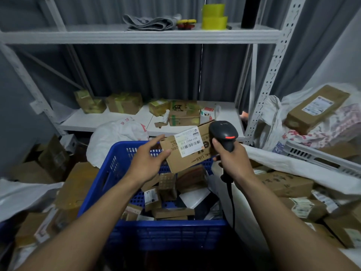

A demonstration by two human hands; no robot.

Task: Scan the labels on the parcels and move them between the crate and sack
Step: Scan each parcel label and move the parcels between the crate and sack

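Above a blue plastic crate [166, 231], the left hand [148, 163] pinches a white-labelled brown cardboard parcel [187, 153]; the right hand [232, 159] clamps a black handheld scanner [224, 133].

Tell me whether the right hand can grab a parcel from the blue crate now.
Probably not yet: the right hand grips the scanner, though nothing covers the blue crate.
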